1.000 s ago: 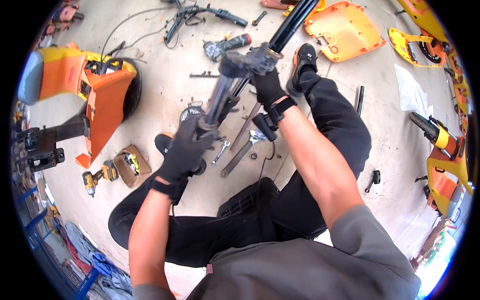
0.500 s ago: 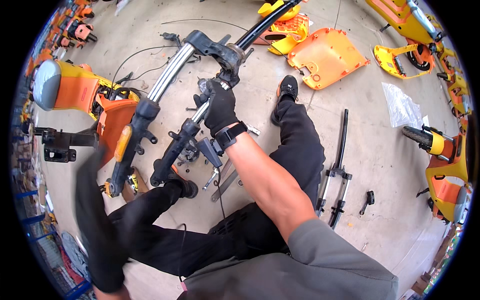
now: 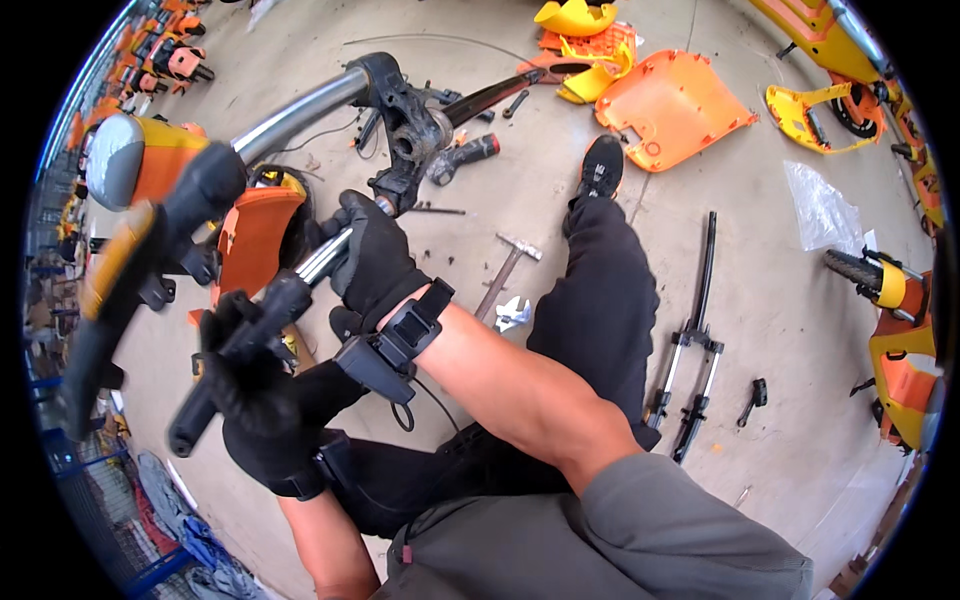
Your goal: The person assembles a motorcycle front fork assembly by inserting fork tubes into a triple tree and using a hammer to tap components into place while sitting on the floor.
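A: What is closest to the lens?

B: The lower end of a dark fork. A gloved worker's left grip is at the near leg, fingers about it. Half a second ago, that grip is off the metal, out to the side.

A: Is it pressed tight now?

B: Cannot tell; blur and the leg itself hide the fingers.

A: And the right?

B: The right grip is wrapped around the bright upper part of the same leg, just below the crown, as it is in the previous picture.

A: So where is the fork?

B: Held above the floor, tilted in front of the worker. Its legs point to the lower left, its steerer away to the upper right. The leg with the amber reflector hangs farther left, touched by neither grip, and is swung wider than a moment ago.

A: What does the change mean?

B: In this reading, one-handed support gives way to two-handed control, which should make the fork easier to steady and turn.

A: And beyond?

B: A wrench and a hammer lie past the right forearm. A second fork rests to the worker's right. Farther off lie an orange panel and a clear sheet; scooters line the upper left.
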A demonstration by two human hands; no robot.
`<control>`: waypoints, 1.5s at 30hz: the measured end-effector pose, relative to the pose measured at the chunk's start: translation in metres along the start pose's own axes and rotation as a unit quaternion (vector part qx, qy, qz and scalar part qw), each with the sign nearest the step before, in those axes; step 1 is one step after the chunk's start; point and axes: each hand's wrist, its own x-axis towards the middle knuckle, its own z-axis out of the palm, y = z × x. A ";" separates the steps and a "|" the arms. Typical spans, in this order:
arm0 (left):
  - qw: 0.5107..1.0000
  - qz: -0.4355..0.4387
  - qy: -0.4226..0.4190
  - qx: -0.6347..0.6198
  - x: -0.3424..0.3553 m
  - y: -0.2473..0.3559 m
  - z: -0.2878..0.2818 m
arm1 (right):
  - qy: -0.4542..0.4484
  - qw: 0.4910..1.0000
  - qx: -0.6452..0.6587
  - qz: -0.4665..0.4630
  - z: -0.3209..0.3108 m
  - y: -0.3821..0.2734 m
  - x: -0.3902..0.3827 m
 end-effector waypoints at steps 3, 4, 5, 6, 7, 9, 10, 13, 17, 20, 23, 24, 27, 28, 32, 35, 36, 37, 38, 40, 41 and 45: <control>0.999 0.031 0.009 0.010 0.015 0.039 -0.018 | -0.007 0.999 0.025 0.025 -0.008 0.032 -0.013; 1.000 0.013 0.012 0.002 0.024 0.057 -0.024 | -0.001 0.998 0.048 0.028 -0.003 0.041 -0.025; 0.994 0.076 -0.064 0.047 0.029 0.069 -0.019 | -0.031 0.995 0.077 0.050 -0.009 0.049 -0.028; 0.993 0.068 -0.031 0.088 0.035 0.081 -0.019 | -0.026 0.994 0.086 0.067 -0.011 0.054 -0.036; 0.990 0.055 -0.047 0.124 0.036 0.090 -0.014 | -0.021 0.992 0.095 0.084 -0.012 0.060 -0.045; 0.986 -0.007 -0.071 0.153 0.043 0.116 0.002 | -0.048 0.982 0.124 0.135 -0.018 0.073 -0.054; 0.982 -0.020 -0.078 0.173 0.043 0.125 0.010 | -0.049 0.980 0.125 0.147 -0.023 0.082 -0.054; 0.968 -0.059 -0.143 0.200 0.047 0.108 0.023 | -0.058 0.982 0.112 0.140 -0.046 0.081 -0.044; 0.907 0.070 -0.200 0.365 0.041 0.087 0.029 | -0.044 0.981 0.118 0.147 -0.052 0.083 -0.044; 0.908 0.024 -0.229 0.349 0.059 0.076 0.018 | -0.062 0.977 0.131 0.156 -0.056 0.073 -0.043; 0.906 0.004 -0.248 0.343 0.076 0.062 0.019 | -0.043 0.970 0.174 0.166 -0.061 0.064 -0.032; 0.904 -0.005 -0.257 0.342 0.082 0.057 0.018 | -0.023 0.966 0.193 0.168 -0.063 0.062 -0.027; 0.901 -0.027 -0.236 0.363 0.096 0.042 0.025 | -0.007 0.980 0.147 0.137 -0.069 0.058 -0.011; 0.896 -0.014 -0.241 0.372 0.098 0.036 0.026 | -0.001 0.983 0.132 0.127 -0.071 0.058 -0.006; 0.903 -0.059 -0.249 0.345 0.117 0.034 0.017 | 0.021 0.986 0.101 0.130 -0.067 0.059 -0.003; 0.899 -0.054 -0.254 0.354 0.126 0.033 0.013 | 0.003 0.989 0.072 0.133 -0.063 0.054 -0.002; 0.904 -0.068 -0.236 0.350 0.128 0.029 0.015 | -0.012 0.989 0.065 0.129 -0.063 0.051 -0.002; 0.896 -0.036 -0.250 0.365 0.126 0.023 0.016 | 0.027 0.990 0.046 0.127 -0.063 0.050 -0.003; 0.884 -0.007 -0.238 0.403 0.124 0.020 0.016 | 0.018 0.991 0.040 0.130 -0.063 0.052 -0.002; 0.852 0.052 -0.213 0.475 0.122 0.008 0.014 | 0.000 0.990 0.028 0.136 -0.065 0.054 0.000; 0.892 0.006 -0.274 0.358 0.119 -0.010 0.007 | 0.004 0.991 0.023 0.132 -0.064 0.050 0.001; 0.914 -0.055 -0.276 0.293 0.128 -0.018 -0.004 | 0.011 0.991 0.001 0.136 -0.064 0.053 0.000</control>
